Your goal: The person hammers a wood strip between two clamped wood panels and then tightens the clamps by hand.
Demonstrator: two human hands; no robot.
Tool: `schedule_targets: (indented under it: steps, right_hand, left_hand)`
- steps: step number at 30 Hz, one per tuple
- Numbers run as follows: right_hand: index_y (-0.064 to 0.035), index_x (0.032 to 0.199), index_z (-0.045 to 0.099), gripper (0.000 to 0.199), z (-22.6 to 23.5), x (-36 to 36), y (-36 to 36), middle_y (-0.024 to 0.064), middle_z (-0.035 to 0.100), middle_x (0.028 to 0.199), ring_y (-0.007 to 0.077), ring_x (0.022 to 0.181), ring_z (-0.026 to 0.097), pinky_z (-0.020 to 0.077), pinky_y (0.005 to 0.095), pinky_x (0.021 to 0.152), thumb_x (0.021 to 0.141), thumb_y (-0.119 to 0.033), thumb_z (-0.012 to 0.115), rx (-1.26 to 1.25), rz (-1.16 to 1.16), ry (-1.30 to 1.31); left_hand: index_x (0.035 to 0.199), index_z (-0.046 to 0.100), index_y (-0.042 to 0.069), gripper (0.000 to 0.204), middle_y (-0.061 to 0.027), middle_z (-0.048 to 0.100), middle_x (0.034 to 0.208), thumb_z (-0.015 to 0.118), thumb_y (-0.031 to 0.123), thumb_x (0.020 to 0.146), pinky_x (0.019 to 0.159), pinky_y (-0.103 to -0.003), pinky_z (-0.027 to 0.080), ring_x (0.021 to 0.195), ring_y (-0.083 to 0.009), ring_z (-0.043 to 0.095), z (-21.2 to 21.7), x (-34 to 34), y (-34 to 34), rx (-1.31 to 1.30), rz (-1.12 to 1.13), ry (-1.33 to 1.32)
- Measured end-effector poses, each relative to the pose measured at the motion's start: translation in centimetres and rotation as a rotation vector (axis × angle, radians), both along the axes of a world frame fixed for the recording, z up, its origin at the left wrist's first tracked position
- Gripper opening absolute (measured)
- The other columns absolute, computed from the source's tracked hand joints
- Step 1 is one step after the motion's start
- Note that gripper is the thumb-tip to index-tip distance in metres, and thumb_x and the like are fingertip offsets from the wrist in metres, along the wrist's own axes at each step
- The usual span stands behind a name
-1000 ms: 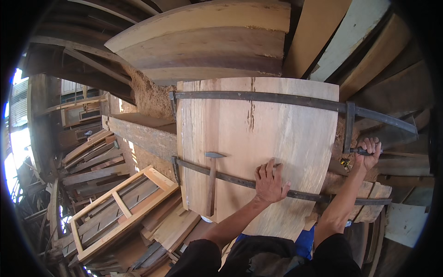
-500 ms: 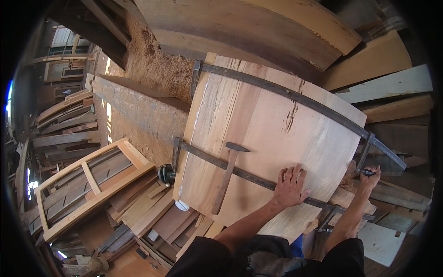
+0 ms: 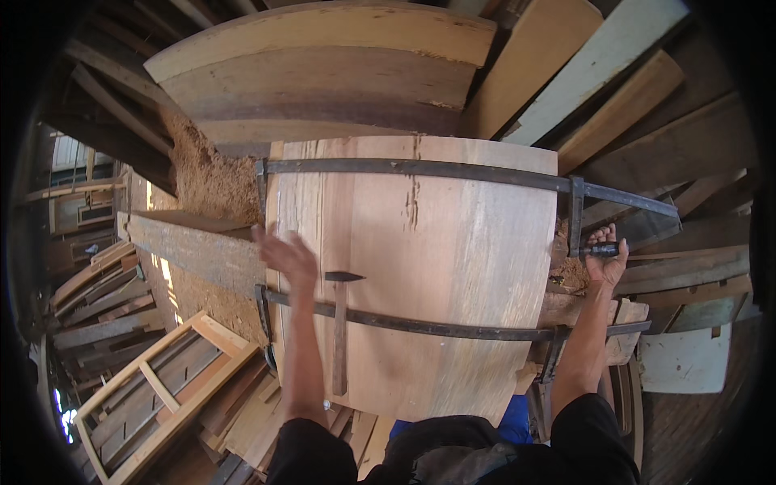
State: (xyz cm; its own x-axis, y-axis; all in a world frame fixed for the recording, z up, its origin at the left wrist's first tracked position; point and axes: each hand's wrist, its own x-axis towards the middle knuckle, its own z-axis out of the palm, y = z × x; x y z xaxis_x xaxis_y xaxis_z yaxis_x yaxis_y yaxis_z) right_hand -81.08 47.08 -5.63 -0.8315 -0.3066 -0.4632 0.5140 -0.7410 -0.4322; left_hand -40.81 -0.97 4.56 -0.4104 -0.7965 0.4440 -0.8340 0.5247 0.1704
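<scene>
A wide, pale panel of edge-joined boards (image 3: pixel 485 242) lies in front of me, with two dark metal bar clamps across it. My right hand (image 3: pixel 606 257) is closed around the black screw handle (image 3: pixel 604 248) of the far bar clamp (image 3: pixel 453 169), beyond the panel's right edge. Slightly blurred, my left hand (image 3: pixel 289 260) is raised over the panel's left edge, fingers apart and holding nothing. Beside it a hammer (image 3: pixel 340 339) with a wooden handle rests on the panel, its handle across the near bar clamp (image 3: pixel 436 325).
A heap of sawdust (image 3: pixel 208 179) and a thick beam (image 3: pixel 198 246) sit to the left. A wooden frame (image 3: pixel 162 388) leans over stacked boards at the lower left. Large planks (image 3: pixel 323 81) stand beyond the panel, with more boards (image 3: pixel 687 271) piled at the right.
My left hand has lifted off the panel's lower right and moved to its left edge. My right hand stays at the far clamp's handle. The view has turned and shifted.
</scene>
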Motion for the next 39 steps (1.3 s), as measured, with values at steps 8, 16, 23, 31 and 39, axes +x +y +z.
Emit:
schedule_targets:
  steps: [8, 16, 23, 31, 39]
  right_hand:
    - [-0.0027, 0.107, 0.054, 0.018, -1.8, -0.9, 0.3, -0.0039, 0.044, 0.072, 0.0092, 0.067, 0.043, 0.0414, 0.0308, 0.069, 0.096, -0.018, 0.056, -0.495, 0.092, 0.073]
    - [-0.0079, 0.083, 0.048, 0.018, -2.1, -1.4, 2.0, -0.0036, 0.04, 0.064, 0.0098, 0.059, 0.041, 0.0415, 0.0306, 0.063, 0.098, -0.017, 0.053, -0.249, 0.066, 0.05]
    - [-0.0121, 0.073, 0.044, 0.027, -3.0, -1.8, 3.4, -0.0042, 0.04, 0.06, 0.0094, 0.054, 0.043, 0.0449, 0.0284, 0.058, 0.099, -0.019, 0.049, 0.039, 0.017, -0.017]
    - [-0.015, 0.071, 0.045, 0.028, -1.4, -1.5, 2.3, -0.0033, 0.046, 0.061, 0.0099, 0.053, 0.049, 0.0475, 0.0271, 0.053, 0.098, -0.019, 0.05, 0.297, -0.104, -0.141]
    - [-0.0054, 0.099, 0.057, 0.033, 2.4, 2.1, -3.3, 0.0055, 0.056, 0.086, 0.019, 0.076, 0.056, 0.0483, 0.0339, 0.072, 0.089, -0.036, 0.062, 0.136, -0.101, 0.004]
  left_hand:
    - [0.145, 0.037, -0.001, 0.075, -0.0278, 0.04, 0.145, 0.025, 0.058, 0.1, 0.109, -0.049, 0.032, 0.134, -0.045, 0.038, -3.5, 4.6, -14.1, 0.712, 0.338, 0.001]
    - [0.144, 0.042, 0.002, 0.078, -0.0314, 0.048, 0.136, 0.023, 0.062, 0.098, 0.105, -0.051, 0.037, 0.128, -0.0497, 0.043, -3.5, 4.2, -13.6, 0.758, 0.441, 0.124]
    - [0.145, 0.042, 0.006, 0.086, -0.029, 0.049, 0.138, 0.014, 0.07, 0.094, 0.106, -0.052, 0.036, 0.127, -0.0505, 0.043, -4.0, 5.5, -14.2, 0.82, 0.419, 0.153]
    - [0.146, 0.04, 0.005, 0.089, -0.026, 0.047, 0.141, 0.018, 0.073, 0.093, 0.109, -0.048, 0.033, 0.131, -0.0439, 0.044, -5.9, 5.1, -16.6, 0.858, 0.419, 0.049]
    - [0.15, 0.033, 0.004, 0.077, -0.0121, 0.039, 0.15, 0.048, 0.056, 0.095, 0.113, -0.038, 0.029, 0.135, -0.0247, 0.038, -10.4, 10.9, -21.8, 1.208, 0.045, 0.74]
